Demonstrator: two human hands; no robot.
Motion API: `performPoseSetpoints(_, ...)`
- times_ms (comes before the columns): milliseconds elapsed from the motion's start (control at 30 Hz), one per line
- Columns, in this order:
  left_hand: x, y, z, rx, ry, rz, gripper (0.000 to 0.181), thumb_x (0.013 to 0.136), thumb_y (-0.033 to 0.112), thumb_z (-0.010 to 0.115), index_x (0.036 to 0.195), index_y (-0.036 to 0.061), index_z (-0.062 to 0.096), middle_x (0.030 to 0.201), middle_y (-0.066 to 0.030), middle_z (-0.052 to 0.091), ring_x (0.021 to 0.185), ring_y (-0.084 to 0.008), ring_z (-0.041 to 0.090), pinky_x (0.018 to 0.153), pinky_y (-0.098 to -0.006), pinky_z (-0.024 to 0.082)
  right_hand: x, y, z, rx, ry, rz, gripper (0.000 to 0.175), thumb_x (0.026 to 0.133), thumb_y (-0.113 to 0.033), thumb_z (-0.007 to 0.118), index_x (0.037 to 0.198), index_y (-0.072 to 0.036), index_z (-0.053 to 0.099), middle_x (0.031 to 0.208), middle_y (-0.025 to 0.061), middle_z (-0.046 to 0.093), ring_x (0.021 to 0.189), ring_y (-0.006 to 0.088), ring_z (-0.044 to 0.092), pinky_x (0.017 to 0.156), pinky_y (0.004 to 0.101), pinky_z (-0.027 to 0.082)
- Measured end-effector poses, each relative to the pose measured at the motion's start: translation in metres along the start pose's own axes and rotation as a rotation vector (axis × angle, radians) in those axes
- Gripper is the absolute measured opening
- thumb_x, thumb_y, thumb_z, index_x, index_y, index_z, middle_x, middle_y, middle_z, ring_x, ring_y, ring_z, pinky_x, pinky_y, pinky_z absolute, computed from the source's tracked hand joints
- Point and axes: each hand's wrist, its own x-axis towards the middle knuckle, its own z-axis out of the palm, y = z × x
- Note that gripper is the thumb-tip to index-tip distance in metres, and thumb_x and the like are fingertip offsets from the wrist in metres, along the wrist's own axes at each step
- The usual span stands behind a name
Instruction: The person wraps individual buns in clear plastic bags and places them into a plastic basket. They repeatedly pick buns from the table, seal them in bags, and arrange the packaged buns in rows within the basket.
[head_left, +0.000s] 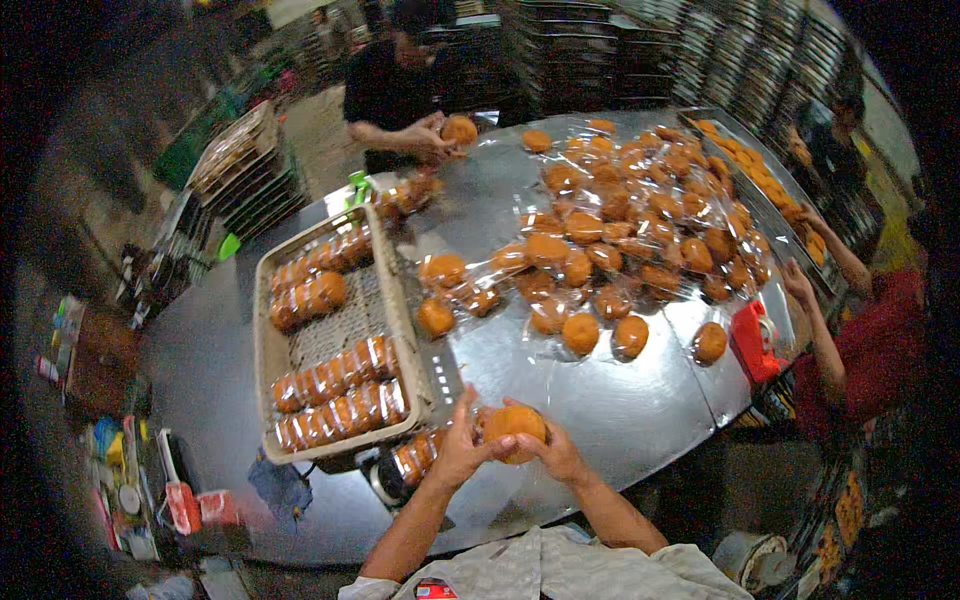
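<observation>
Close in front of me, my left hand (469, 442) and my right hand (556, 448) hold a round orange-brown bun (514, 429) between them, thumbs meeting at its near side. Whether the bun has a wrapper is too blurred to tell. Just left of my left hand lies a row of clear-wrapped buns (417, 456), partly hidden by my wrist. A beige plastic crate (411, 337) stands further left, with several rows of packed buns (341, 375) on its perforated floor. Beyond my hands spreads a heap of buns in clear film (600, 232).
A steel table (510, 352) carries everything. A red tape dispenser (756, 341) stands at its right edge. One co-worker (397, 139) holds a bun across the table; another (832, 330) reaches to a tray of buns (750, 161). A blue cloth-like item (279, 486) lies near the crate.
</observation>
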Motion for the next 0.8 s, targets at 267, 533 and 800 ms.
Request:
performPoseSetpoints(267,-0.092,-0.028,-0.060,-0.046,-0.129,-0.219,0.059,0.088,0.024,0.081,0.135,-0.0010,0.055,0.122,-0.0096,0.067,0.107,-0.0236,0.067,0.094,-0.0377,0.055,-0.024,-0.011,0.079,-0.599,0.196,-0.316,0.021,0.093,-0.023,0.074,0.090,-0.002,0.074,0.077,0.0051,0.063,0.070,0.0143,0.060,0.063,0.0324,0.049)
performPoseSetpoints(533,-0.135,-0.030,-0.070,-0.360,0.458,0.156,0.043,0.106,0.034,0.053,0.125,-0.0038,0.061,0.123,-0.0133,0.068,0.104,-0.0218,0.069,0.097,-0.0349,0.053,-0.031,0.006,0.146,-0.450,0.240,0.198,0.018,0.095,-0.019,0.070,0.102,-0.002,0.073,0.090,0.0128,0.071,0.073,0.0274,0.067,0.070,0.0350,0.053)
performPoseSetpoints(800,-0.191,-0.009,-0.116,-0.080,0.268,0.157,0.032,0.108,0.023,0.049,0.121,-0.0036,0.061,0.119,-0.0155,0.070,0.110,-0.0226,0.065,0.097,-0.0349,0.049,-0.088,0.003,0.221,-0.638,0.035,-0.062,0.048,0.099,-0.023,0.065,0.136,0.007,0.055,0.111,0.0152,0.072,0.096,0.0227,0.069,0.080,0.0342,0.055)
